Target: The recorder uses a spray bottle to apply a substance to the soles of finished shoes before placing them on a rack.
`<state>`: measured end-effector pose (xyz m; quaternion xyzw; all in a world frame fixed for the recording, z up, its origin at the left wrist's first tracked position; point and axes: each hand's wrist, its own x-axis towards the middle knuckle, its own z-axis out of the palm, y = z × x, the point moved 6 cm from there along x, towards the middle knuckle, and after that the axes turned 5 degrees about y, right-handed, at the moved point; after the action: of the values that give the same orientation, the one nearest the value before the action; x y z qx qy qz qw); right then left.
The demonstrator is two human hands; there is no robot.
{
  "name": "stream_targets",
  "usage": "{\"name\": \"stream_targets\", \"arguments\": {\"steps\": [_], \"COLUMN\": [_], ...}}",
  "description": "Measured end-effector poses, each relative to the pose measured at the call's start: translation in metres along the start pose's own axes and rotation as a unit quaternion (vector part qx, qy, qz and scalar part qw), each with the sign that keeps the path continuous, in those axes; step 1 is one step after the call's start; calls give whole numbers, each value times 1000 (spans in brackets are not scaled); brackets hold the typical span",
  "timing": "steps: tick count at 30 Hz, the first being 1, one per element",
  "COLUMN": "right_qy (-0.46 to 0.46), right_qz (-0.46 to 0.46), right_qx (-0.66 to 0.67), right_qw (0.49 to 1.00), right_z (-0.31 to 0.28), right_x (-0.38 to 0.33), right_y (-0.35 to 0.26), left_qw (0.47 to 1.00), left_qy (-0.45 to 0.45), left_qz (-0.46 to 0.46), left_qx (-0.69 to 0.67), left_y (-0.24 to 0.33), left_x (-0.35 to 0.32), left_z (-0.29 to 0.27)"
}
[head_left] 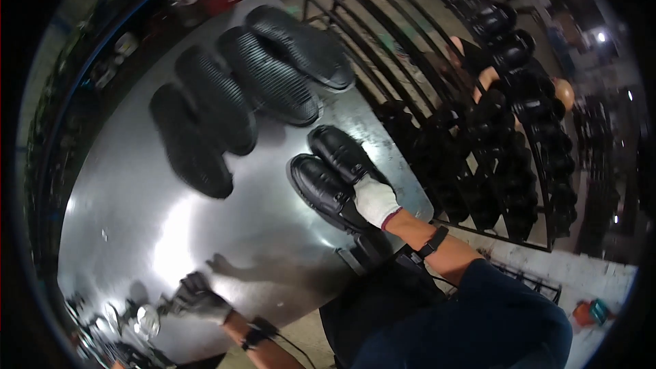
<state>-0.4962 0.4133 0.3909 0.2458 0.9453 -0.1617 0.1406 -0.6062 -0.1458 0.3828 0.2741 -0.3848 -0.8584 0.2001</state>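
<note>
A pair of black shoes rests on the shiny metal table, toes pointing away and to the left. My right hand, in a white knit glove, grips the shoes at their openings; its fingertips are partly hidden there. At the lower left, my left hand wears a grey glove with dark fingers. Its fingers look spread, somewhat blurred, next to a cluster of small shiny metal items whose kind I cannot make out. Several black ridged shoe soles lie in a row across the far part of the table.
On the right, beyond the table edge, stands a dark metal rack with many black shoes on it. A person's arm shows behind the rack. A red and teal object lies at the lower right.
</note>
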Motion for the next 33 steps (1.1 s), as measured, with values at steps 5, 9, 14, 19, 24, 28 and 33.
{"name": "stream_targets", "arguments": {"steps": [5,9,14,19,24,28,33], "right_qy": [-27,-159,-168,-122,-1,258,104], "right_qz": [128,150,171,141,456,305,115], "right_qx": [108,365,381,112,232,132,516], "right_qw": [985,905,893,976,859,907,842], "right_z": [-46,70,291,358,352,319,220], "right_x": [3,44,223,432,520,507,400], "right_y": [129,370,363,298,369,414,248], "left_qw": [493,465,369,209,213,261,286], "left_qy": [-447,-536,-509,-490,-521,-545,-497], "left_qz": [295,263,342,261,410,538,714], "left_qx": [686,654,698,805,718,588,401], "left_y": [-156,-239,-266,-254,-346,-373,-327], "left_x": [-170,-231,-232,-239,-202,-201,-210], "left_z": [124,192,204,231,196,171,177]}}
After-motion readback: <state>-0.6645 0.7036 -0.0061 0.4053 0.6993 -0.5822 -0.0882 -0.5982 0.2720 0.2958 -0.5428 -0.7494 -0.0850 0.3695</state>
